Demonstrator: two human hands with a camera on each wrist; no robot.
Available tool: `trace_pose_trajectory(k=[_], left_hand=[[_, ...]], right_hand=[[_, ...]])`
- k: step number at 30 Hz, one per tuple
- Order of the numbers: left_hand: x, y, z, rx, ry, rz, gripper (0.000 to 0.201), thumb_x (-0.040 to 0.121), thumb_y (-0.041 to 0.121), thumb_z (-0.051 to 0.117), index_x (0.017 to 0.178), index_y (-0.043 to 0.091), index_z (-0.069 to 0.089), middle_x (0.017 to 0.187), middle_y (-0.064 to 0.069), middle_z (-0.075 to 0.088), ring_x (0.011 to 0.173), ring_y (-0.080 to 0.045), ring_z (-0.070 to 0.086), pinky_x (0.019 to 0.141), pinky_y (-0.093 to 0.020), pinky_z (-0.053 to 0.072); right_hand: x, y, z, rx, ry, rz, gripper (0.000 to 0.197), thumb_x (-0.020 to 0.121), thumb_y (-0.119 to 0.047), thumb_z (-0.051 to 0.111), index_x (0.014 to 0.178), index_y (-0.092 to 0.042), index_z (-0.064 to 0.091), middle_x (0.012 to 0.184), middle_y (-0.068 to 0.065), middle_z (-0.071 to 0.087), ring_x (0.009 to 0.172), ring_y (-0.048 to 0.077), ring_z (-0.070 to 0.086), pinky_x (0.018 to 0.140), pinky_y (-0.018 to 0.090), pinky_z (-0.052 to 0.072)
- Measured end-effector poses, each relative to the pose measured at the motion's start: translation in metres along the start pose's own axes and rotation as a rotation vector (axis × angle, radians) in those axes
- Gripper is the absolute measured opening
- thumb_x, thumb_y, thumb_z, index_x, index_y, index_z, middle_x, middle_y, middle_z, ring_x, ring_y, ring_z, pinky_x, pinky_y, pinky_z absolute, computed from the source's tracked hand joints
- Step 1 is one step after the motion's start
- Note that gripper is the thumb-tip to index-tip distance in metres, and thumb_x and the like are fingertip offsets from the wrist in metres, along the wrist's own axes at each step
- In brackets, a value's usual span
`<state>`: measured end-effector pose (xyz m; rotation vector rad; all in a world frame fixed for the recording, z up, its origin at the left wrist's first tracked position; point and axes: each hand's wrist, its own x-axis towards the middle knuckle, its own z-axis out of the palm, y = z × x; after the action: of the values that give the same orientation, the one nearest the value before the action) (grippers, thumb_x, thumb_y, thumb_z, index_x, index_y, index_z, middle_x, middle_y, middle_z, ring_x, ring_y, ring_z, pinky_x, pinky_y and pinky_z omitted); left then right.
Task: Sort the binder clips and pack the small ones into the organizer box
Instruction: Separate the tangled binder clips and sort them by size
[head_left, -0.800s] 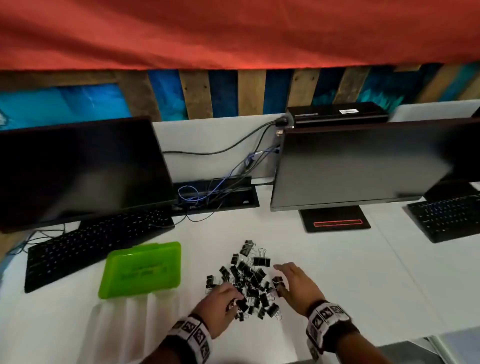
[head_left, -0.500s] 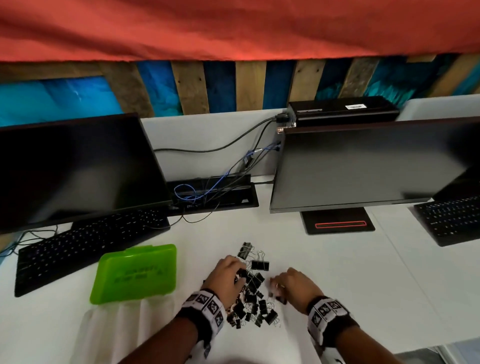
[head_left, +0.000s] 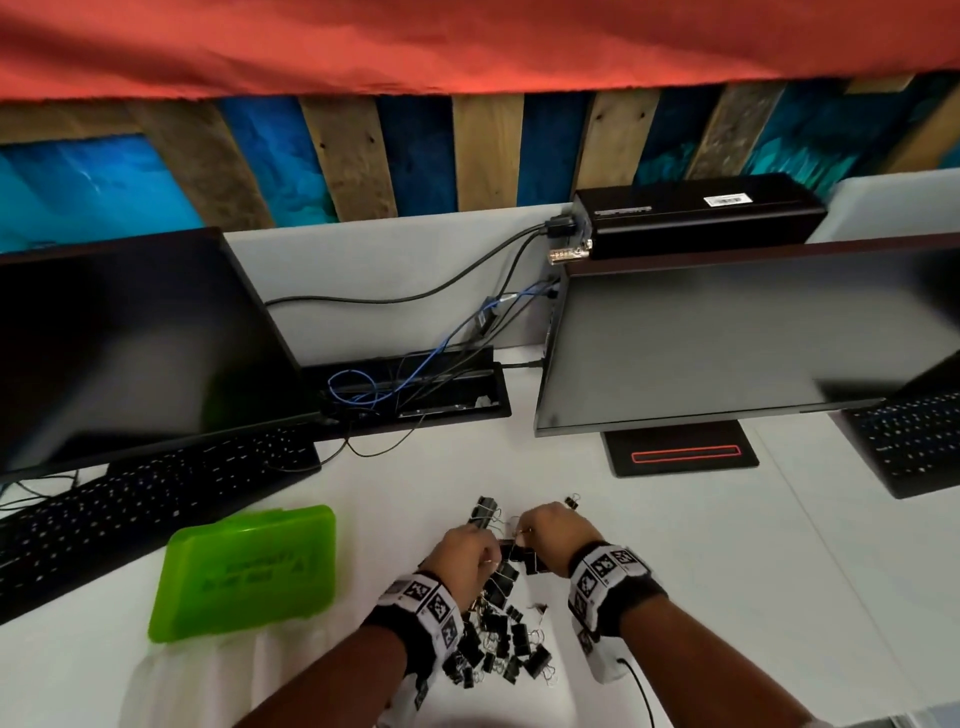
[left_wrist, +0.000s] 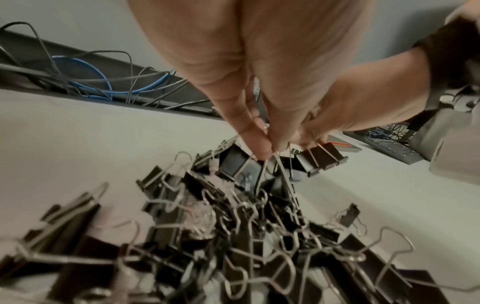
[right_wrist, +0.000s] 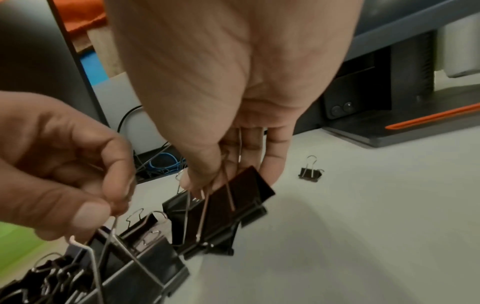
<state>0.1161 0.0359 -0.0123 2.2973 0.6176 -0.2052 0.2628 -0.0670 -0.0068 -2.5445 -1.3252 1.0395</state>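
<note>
A pile of black binder clips (head_left: 498, 639) of mixed sizes lies on the white desk in front of me. My left hand (head_left: 485, 543) pinches the wire handles of a large clip (right_wrist: 137, 273) at the pile's far end; the left wrist view shows the left hand (left_wrist: 267, 148) holding it just above the heap (left_wrist: 233, 236). My right hand (head_left: 524, 535) pinches the handles of large black clips (right_wrist: 221, 207), which hang from the right hand (right_wrist: 207, 183). The green organizer box (head_left: 249, 566) lies closed, left of the pile.
One small clip (right_wrist: 310, 171) lies alone on the desk beyond my right hand. Two monitors (head_left: 727, 343), keyboards (head_left: 130, 514) and an open cable tray (head_left: 410, 389) stand behind the pile. A monitor base (head_left: 680, 454) sits at the back right.
Both hands moved from the near part of the pile to its far end, closed and lifted large clips by their wire handles. The head view tilted slightly.
</note>
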Motion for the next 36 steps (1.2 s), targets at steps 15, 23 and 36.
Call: trace_pose_trajectory(k=[15,23,36], left_hand=[[0.032,0.052,-0.008,-0.157,-0.071,0.088,0.018,0.079,0.010,0.061,0.075,0.027,0.059,0.070,0.016,0.058,0.059,-0.002,0.057,0.057,-0.009,0.045],[0.054,0.088,0.044,-0.159,-0.207,0.122,0.014,0.085,0.013,0.059,0.087,0.026,0.055,0.085,-0.001,0.065,0.071,-0.015,0.063,0.071,-0.029,0.057],[0.065,0.005,-0.019,0.156,-0.165,-0.076,0.039,0.080,0.003,0.043,0.108,0.024,0.060,0.130,0.001,0.049,0.105,-0.014,0.053,0.087,-0.020,0.046]], right_hand=[[-0.050,0.071,-0.025,0.416,0.239,0.120,0.005,0.083,-0.021,0.068,0.082,-0.020,0.073,0.079,-0.008,0.069,0.080,0.011,0.063,0.073,0.021,0.046],[-0.078,0.116,-0.015,0.431,0.291,0.267,0.008,0.084,-0.015,0.065,0.081,-0.019,0.070,0.075,-0.007,0.064,0.073,0.012,0.059,0.062,0.014,0.037],[-0.069,0.119,-0.014,0.314,0.433,0.274,0.013,0.088,-0.022,0.053,0.083,-0.025,0.065,0.091,-0.001,0.067,0.083,0.020,0.061,0.072,0.035,0.052]])
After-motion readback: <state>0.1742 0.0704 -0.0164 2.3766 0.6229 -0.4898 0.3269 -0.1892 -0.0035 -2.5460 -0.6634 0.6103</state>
